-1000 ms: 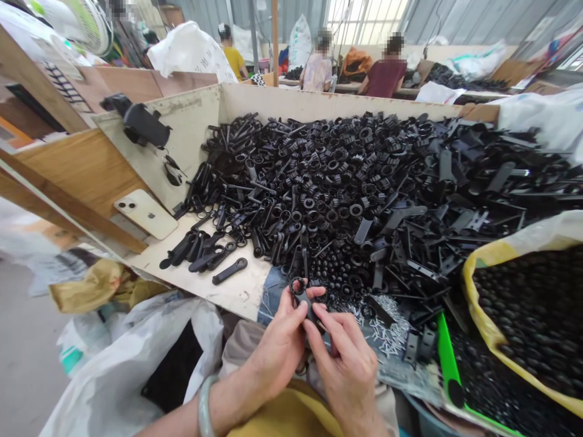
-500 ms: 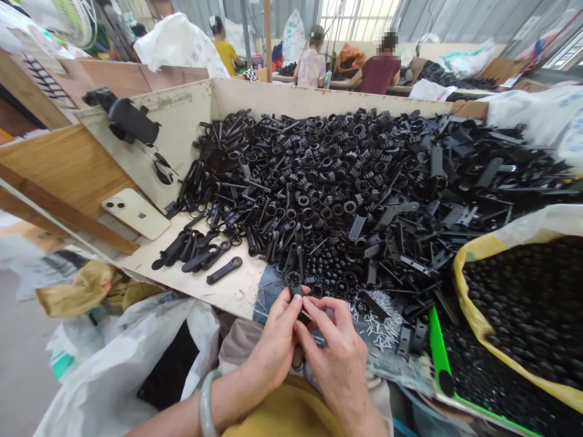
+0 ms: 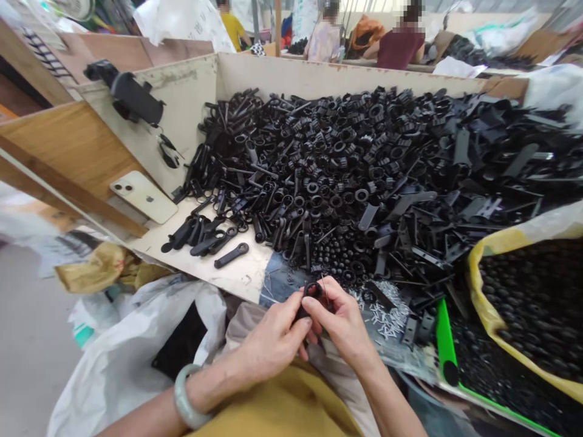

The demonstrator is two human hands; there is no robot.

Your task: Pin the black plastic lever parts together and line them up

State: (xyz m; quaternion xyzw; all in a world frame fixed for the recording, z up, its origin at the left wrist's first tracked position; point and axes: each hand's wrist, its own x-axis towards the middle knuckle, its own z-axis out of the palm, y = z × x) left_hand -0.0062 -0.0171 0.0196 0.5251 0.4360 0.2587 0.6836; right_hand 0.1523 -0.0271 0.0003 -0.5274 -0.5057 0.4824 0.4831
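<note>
Close together in front of my lap, both hands are closed around one black plastic part with a ring-shaped end [image 3: 313,292]. My left hand [image 3: 277,331] grips its lower portion, which the fingers mostly hide. At the ring, my right hand [image 3: 339,318] holds with thumb and fingers, and a thin dark wire-like piece [image 3: 324,288] sticks up beside its fingertips. Just beyond lies a large heap of black plastic parts [image 3: 314,164]. Small silvery pins [image 3: 387,309] are scattered to the right of my hands. A black handle with a ring end [image 3: 231,255] rests alone on the board at left.
A pale phone [image 3: 144,197] leans at the left wall of the wooden bin [image 3: 291,73]. On the right, a yellow-rimmed sack [image 3: 483,261] holds black balls beside a green-edged tray [image 3: 445,340]. A white bag [image 3: 113,358] stands at lower left. Several people sit farther back.
My view has tilted down and shifted left. The black part has turned so its ring end shows, and my right hand has moved from its lower side up to the ring.
</note>
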